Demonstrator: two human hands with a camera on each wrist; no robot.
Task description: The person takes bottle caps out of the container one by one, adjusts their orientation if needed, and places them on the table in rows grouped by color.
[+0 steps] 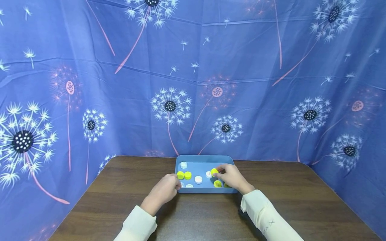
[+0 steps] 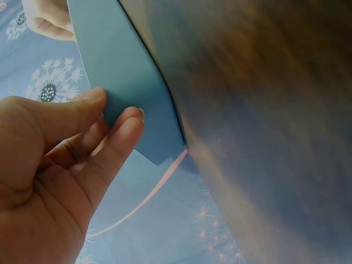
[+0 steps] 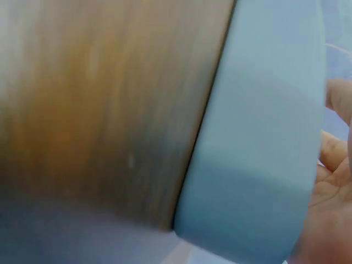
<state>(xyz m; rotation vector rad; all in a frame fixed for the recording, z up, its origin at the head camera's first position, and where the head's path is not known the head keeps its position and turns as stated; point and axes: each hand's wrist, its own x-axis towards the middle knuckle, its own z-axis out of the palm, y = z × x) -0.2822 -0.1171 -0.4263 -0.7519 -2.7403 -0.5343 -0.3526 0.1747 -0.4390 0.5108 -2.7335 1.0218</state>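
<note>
Pinching 1 yellow cap (image 1: 214, 171) in the right grip (image 1: 231, 175), over the right part of the blue tray (image 1: 205, 190), apparently by its side for control. Holding the tray's near-left corner in the left grip (image 1: 164, 188), probably to steady it on the table (image 1: 199, 217).

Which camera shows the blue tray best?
The head view shows the blue tray best, since much of its inside is visible there. Both wrist views show only part of its outer side, close up.
</note>
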